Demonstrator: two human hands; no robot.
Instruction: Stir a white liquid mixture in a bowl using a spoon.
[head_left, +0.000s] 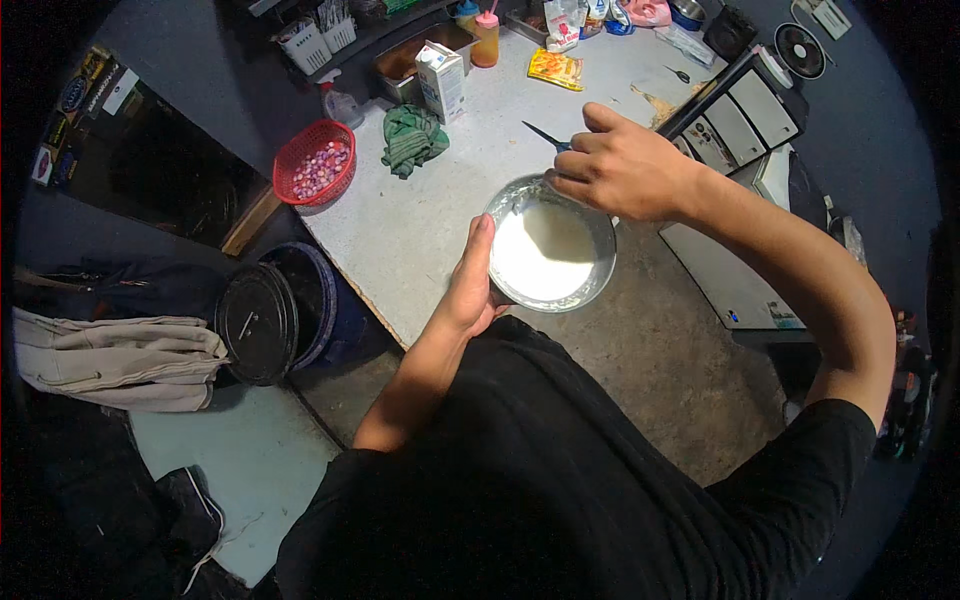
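A round metal bowl (606, 259) holds a smooth white liquid (544, 255), with pale residue on its inner wall. My left hand (474, 281) grips the bowl from its left side, thumb up along the rim. Over the bowl's far rim, my right hand (611, 165) has its fingers curled down; the fingertips and anything within them are hidden. A dark pointed blade (541, 133) shows just beyond the right fingers, its other end covered by the hand. Whether the hand touches it, I cannot tell.
On the white table (397, 247) are a red basket of peeled shallots (321, 169), a green cloth (412, 139), a carton (441, 81), a sauce bottle (486, 41) and a yellow packet (555, 70). A lidded bin (259, 322) stands left; a white cabinet (720, 262) is right.
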